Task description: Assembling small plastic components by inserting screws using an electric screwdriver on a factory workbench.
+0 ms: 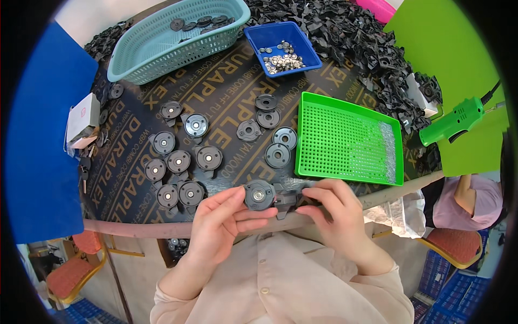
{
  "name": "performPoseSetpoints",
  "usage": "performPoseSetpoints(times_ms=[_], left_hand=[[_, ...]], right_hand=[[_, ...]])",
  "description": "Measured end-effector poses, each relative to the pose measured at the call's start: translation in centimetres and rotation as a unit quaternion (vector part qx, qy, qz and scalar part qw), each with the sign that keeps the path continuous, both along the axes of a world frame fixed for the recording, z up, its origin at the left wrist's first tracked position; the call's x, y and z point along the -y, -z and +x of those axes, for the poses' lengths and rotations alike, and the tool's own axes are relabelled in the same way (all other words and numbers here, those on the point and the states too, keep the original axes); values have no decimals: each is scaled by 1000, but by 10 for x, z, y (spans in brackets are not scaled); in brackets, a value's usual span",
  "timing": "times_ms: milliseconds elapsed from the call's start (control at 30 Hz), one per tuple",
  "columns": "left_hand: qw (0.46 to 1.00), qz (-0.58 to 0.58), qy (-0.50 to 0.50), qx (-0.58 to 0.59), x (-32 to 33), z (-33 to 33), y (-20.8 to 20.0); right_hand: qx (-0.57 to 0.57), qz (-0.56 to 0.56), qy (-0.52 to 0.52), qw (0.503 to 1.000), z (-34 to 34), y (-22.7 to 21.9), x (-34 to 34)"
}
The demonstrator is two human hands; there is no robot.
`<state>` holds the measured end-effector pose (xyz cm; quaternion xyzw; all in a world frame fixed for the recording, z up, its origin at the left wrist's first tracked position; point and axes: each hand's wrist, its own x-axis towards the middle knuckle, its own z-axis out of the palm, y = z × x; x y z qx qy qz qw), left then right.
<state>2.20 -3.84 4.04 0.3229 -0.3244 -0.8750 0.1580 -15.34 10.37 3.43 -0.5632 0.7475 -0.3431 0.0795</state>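
Observation:
At the table's near edge, my left hand (pixel 220 218) grips a round black plastic disc part (pixel 259 202) with a metal centre between thumb and fingers. Right beside it is a black plastic bracket (pixel 285 201); whether the two are joined I cannot tell. My right hand (pixel 340 210) has thumb and forefinger closed at the bracket's right end, where the fingertips partly hide it. To the left lie several similar black discs with metal centres (pixel 178 161). Farther up, a small group of black discs with open centres (pixel 277 155) lies beside the green tray.
A green perforated tray (pixel 302 135) holds small silvery pieces at its right. Behind stand a blue bin (pixel 263 63) of metal parts and a teal basket (pixel 162 63) of discs. Black parts (pixel 345 32) heap far right. A green power screwdriver (pixel 456 121) hangs right; a white box (pixel 82 119) sits left.

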Motion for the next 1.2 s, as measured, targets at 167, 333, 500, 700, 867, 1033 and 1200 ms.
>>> performPoseSetpoints(times_ms=[167,333,500,700,867,1033,1200], left_hand=[[1000,-9,-17,0,-2,-3,0],[1000,-4,-13,-6,-1,-1,1],[999,-11,-8,38,-4,-4,-3],[991,114,46,-53,-9,-12,5],[993,94,57,-36,-9,-16,-4],[991,113,66,-38,-8,-15,-2],[994,86,68,-16,-10,-15,-1]], right_hand=[[41,-30,-44,998,2,14,5],[40,-69,-67,995,0,23,8],[63,-122,-42,990,-12,-17,-1],[24,-150,-104,983,-4,-19,17],[40,-154,-110,981,-8,-7,18],[73,-153,-119,978,-10,-2,18],[83,-160,-139,974,-12,0,15]])
